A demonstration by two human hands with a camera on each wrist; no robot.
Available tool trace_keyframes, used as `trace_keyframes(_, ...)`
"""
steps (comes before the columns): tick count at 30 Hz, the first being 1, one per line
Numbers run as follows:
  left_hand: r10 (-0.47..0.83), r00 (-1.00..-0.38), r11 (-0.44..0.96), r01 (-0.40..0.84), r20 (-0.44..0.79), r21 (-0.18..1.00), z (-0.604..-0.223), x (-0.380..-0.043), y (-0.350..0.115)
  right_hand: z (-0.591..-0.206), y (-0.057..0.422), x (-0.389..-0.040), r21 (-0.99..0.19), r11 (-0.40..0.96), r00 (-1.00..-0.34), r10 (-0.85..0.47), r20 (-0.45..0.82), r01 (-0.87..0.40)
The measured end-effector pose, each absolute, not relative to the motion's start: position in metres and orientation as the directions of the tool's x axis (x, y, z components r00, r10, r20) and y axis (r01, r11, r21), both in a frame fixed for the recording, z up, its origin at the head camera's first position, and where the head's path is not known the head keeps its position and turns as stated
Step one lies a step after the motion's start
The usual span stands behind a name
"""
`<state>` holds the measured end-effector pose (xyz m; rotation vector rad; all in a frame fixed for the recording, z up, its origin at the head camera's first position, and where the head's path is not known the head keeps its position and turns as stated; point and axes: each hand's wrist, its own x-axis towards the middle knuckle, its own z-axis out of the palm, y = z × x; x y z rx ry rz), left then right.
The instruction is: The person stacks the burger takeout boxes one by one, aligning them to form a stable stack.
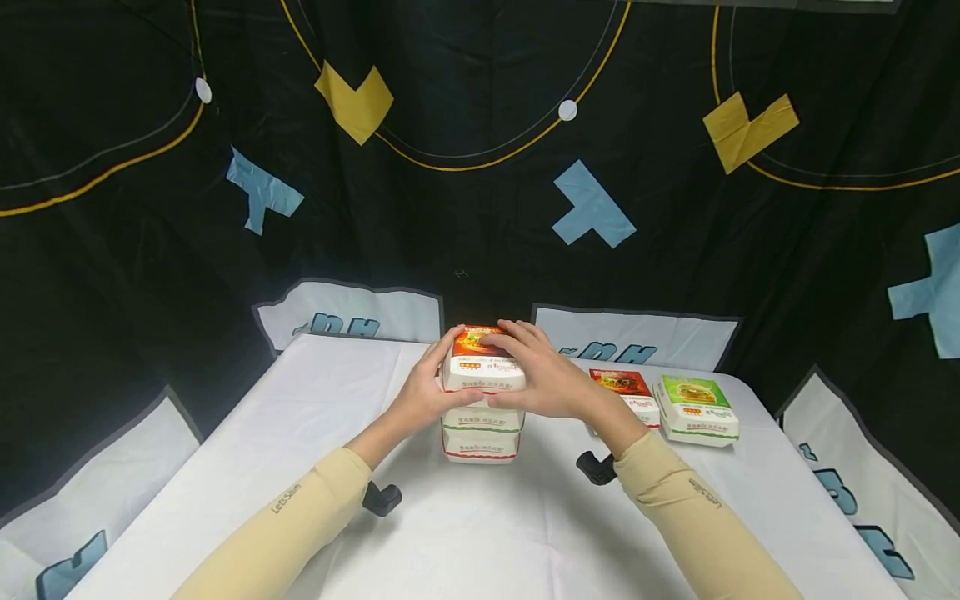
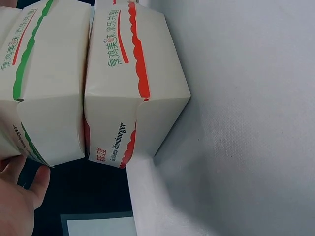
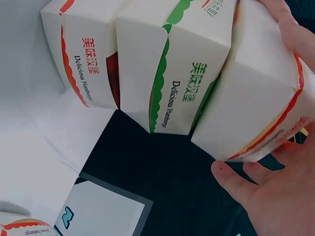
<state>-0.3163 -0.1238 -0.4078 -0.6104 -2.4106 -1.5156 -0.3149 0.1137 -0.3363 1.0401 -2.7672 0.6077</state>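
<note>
Three hamburger boxes stand stacked on the white table. The bottom hamburger box has a red scalloped edge, and the middle hamburger box a green one. On top sits a red-lidded hamburger box, held from both sides. My left hand grips its left side, thumb across the front. From the right, my right hand holds the same box, with fingers over the lid and thumb at the lower front. The right wrist view shows the top hamburger box sitting slightly tilted against the green one.
To the right on the table lie a red-lidded hamburger box, partly behind my right forearm, and a green-lidded hamburger box. Black wrist-camera parts hang below the forearms. A black curtain rises behind the table.
</note>
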Motion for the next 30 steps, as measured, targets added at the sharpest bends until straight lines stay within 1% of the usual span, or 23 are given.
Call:
trace_keyframes(6,0.221,-0.894,0.385,0.447,0.389,0.808,-0.408,-0.317,-0.123,-0.335,0.125,-0.313,-0.364,0.658,-0.75,-0.604,0.269,-0.66)
trace_keyframes(15,0.219,-0.894,0.379,0.447,0.391,0.81,-0.407,-0.317,-0.123,-0.339,0.145,-0.312,-0.403,0.662,-0.772,-0.579,0.262,-0.632)
trace_keyframes(22,0.212,-0.899,0.386,0.438,0.384,0.812,-0.407,-0.316,-0.122,-0.342,0.161,-0.311,-0.457,0.654,-0.792,-0.561,0.243,-0.603)
trace_keyframes(30,0.21,-0.896,0.383,0.443,0.391,0.811,-0.408,-0.316,-0.123,-0.352,0.184,-0.315,-0.451,0.681,-0.813,-0.536,0.229,-0.576)
